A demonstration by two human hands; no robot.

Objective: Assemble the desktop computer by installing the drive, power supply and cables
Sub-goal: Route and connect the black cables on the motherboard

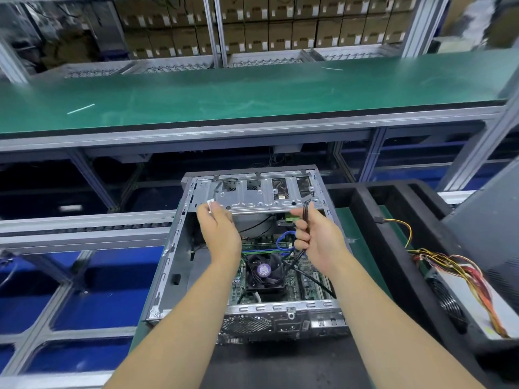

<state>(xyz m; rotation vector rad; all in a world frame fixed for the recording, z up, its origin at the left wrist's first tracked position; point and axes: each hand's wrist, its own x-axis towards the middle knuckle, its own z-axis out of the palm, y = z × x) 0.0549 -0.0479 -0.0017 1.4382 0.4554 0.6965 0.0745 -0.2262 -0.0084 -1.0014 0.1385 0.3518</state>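
Note:
An open grey computer case (168,265) lies on its side in front of me, with the motherboard and its black CPU fan (264,272) showing inside. A metal drive cage (252,196) spans the far end of the case. My left hand (220,231) is raised over the case and pinches a small white connector (210,205) near the cage. My right hand (317,240) grips a bundle of black cables (306,211) that runs down toward the motherboard. A blue cable loop (282,242) sits between my hands. The power supply (463,299), with yellow and red wires, lies to the right, outside the case.
The case rests in a black foam tray (393,248). A long green conveyor bench (252,91) runs across behind it. Aluminium frame rails (84,228) and blue bins lie to the left. Shelves of cardboard boxes (280,29) stand at the back. A dark panel (491,220) leans at the right.

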